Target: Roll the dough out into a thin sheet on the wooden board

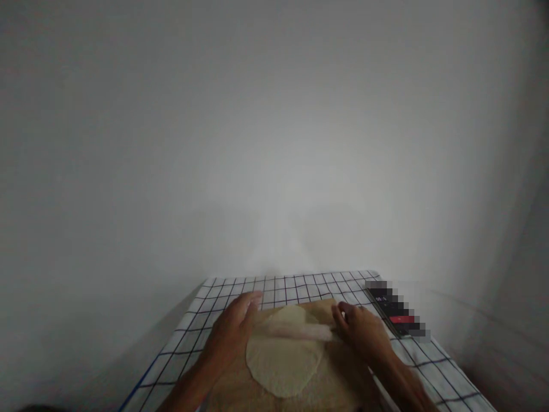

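Observation:
A pale rolling pin (300,331), slightly blurred, lies crosswise over the far part of a thin, flattened round of dough (283,369). Under the dough is a wooden board (231,392). My left hand (235,320) is at the pin's left end, its fingers stretched forward and the palm side against the pin; that end is hidden by the hand. At the opposite end, my right hand (363,329) has its fingers curled and closed at the pin, covering the tip. The dough's near edge reaches well toward me between my forearms.
A white tablecloth with dark grid lines (184,343) covers the table. To the right of the board lies a dark flat object with a red band (401,319), partly pixelated. Behind the table's far edge rises a plain pale wall (274,143).

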Demonstrator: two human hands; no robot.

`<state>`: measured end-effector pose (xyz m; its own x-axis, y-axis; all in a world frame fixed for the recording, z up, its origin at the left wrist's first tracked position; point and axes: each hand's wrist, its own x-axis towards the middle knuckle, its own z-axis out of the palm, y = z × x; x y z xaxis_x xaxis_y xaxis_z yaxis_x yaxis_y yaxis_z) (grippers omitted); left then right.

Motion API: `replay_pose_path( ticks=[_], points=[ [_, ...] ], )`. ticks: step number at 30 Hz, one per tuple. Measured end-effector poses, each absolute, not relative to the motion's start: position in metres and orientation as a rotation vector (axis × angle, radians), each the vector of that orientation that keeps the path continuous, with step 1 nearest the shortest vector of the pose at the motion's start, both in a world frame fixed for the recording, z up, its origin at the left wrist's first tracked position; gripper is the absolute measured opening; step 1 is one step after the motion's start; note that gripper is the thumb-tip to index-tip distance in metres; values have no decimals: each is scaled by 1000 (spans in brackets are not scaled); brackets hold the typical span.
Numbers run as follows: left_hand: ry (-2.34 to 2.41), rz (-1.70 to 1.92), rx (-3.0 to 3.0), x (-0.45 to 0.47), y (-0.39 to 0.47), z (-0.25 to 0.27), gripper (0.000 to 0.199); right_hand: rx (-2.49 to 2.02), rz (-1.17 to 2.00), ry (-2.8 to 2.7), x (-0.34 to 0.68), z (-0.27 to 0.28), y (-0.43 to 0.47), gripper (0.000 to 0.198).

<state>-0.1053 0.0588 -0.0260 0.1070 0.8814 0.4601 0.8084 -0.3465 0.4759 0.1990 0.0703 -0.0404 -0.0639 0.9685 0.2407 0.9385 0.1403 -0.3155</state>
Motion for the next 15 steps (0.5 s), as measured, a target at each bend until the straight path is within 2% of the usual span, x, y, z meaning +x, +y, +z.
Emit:
replay_pose_path(
  ticks=[6, 11, 15],
  points=[
    [1504, 977, 2525, -62, 52, -33, 38, -1806, -10, -2201, 168, -43, 44, 39],
    [1721, 848, 2616, -48, 69, -50, 37, -1753, 48, -2259, 170, -40, 54, 40],
    [1869, 750, 2602, -50, 79, -58, 41, -1689, -110, -2316, 171, -39, 70, 42]
  ],
)
